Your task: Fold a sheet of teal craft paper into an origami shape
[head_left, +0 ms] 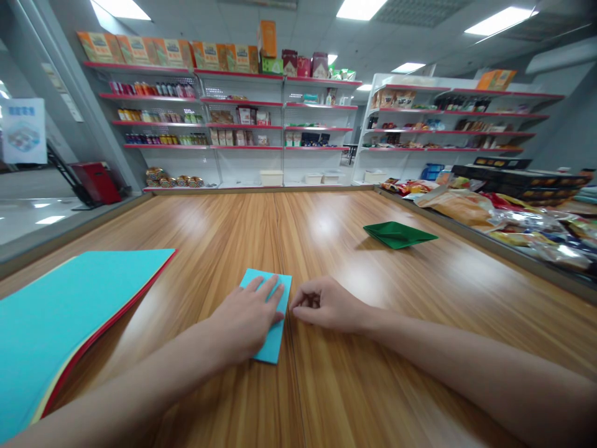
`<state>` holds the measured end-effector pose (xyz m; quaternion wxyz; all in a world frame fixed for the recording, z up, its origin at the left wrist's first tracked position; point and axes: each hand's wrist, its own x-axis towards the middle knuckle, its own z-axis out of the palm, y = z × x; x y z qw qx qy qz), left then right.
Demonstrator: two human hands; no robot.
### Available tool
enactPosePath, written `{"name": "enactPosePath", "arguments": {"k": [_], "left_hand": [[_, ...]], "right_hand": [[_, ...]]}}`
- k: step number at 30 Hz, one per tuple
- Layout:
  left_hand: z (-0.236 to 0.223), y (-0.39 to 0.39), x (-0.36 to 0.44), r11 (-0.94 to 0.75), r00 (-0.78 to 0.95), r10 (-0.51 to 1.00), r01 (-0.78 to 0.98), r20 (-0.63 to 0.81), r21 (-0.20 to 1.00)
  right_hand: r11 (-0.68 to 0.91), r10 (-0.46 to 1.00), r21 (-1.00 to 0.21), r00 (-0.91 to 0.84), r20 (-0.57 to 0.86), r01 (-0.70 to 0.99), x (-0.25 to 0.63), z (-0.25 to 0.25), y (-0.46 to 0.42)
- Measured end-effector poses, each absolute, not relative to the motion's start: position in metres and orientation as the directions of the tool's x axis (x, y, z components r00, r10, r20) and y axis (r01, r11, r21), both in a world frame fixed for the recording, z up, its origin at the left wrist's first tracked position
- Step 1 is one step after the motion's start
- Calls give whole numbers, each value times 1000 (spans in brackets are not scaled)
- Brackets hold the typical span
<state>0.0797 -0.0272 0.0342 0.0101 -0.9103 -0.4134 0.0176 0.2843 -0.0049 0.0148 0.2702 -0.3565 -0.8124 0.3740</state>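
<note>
A folded piece of light-blue paper (270,350) lies on the wooden table in front of me, longer than it is wide. My left hand (249,317) rests flat on it with the fingers stretched out, covering much of its left side. Just right of the paper's edge, my right hand (326,305) sits on the table with its fingers curled in and nothing visible in them. Farther back on the right stands a folded green paper shape (398,234), pointed at its ends and with raised sides. Neither hand touches it.
A stack of large coloured sheets (84,305), blue on top with cream and red edges, lies at the left. Packaged snacks (504,214) crowd a surface beyond the table's right edge. Stocked shelves (242,124) stand behind the table's raised rim (261,190).
</note>
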Motion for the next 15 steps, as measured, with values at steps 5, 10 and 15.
{"name": "enactPosePath", "arguments": {"k": [5,10,15], "left_hand": [[18,-14,90,-563,556,818,827,147,4],[8,-10,78,-558,557,830,824,38,95],[10,-9,74,-550,554,833,827,1,118]], "right_hand": [[508,738,-790,-647,192,344,288,14,-5],[600,531,-756,-837,132,262,293,15,-3],[591,443,-777,-892,88,217,298,14,1]]}}
